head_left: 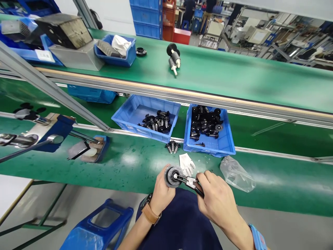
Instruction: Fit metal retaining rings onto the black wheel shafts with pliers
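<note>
In the head view, my left hand (161, 192) is wrapped round a grey, round stepped part (170, 176) with a hole in its middle. My right hand (215, 194) grips black-handled circlip pliers (191, 181), whose tips reach into the centre of that part. Whether a ring sits on the tips is too small to tell. Just behind lies a white glove (186, 163) on the green bench. Several tiny white rings are scattered to its right. Three small black-and-grey rotor-like parts (172, 147) stand together beyond the glove.
Two blue bins (125, 116) (229, 139) hold piles of dark parts at the bench's back. A clear plastic bag (237, 173) lies at right. On the left stands a lever press (52, 135). A green shelf (234, 74) spans above; a blue stool (96, 225) is below.
</note>
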Tool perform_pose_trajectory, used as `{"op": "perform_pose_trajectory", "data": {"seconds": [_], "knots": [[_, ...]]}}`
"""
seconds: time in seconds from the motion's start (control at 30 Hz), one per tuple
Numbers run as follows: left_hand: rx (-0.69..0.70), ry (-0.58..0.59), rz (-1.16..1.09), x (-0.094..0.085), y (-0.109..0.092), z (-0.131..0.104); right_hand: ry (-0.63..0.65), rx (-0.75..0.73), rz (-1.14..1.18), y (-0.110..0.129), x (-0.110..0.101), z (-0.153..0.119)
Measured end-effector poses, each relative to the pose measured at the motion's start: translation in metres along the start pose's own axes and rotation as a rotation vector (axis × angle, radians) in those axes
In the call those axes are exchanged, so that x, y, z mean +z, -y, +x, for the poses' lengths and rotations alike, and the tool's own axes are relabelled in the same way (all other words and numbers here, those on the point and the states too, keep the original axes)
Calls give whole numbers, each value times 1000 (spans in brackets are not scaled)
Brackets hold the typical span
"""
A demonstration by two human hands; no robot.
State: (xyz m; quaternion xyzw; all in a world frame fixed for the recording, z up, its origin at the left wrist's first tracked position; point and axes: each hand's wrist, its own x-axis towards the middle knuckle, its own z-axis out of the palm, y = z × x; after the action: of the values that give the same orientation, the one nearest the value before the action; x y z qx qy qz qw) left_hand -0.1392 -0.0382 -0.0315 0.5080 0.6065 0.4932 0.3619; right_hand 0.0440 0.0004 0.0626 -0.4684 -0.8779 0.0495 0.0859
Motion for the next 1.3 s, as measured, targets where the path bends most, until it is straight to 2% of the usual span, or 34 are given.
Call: {"op": "perform_pose_trajectory", "data": {"seconds": [0.23, 0.5, 0.7, 0.8, 1.03, 1.3], "knots": [[-71, -34, -20, -2, 5, -6, 2, 3, -51, 3, -6, 1], [-56, 16, -13, -6, -2, -2, 20, 3, -63, 5, -8, -1], [-203, 15, -75, -5, -2, -3, 8, 3, -90, 8, -11, -2], [-230, 14, -89, -6, -4, -2, 12, 0, -92, 7, -11, -2], [-164, 36, -54, -6, -1, -4, 20, -1, -70, 6, -11, 0], [15, -22, 18, -3, 8, -7, 54, 39, -36, 7, -10, -1]]}}
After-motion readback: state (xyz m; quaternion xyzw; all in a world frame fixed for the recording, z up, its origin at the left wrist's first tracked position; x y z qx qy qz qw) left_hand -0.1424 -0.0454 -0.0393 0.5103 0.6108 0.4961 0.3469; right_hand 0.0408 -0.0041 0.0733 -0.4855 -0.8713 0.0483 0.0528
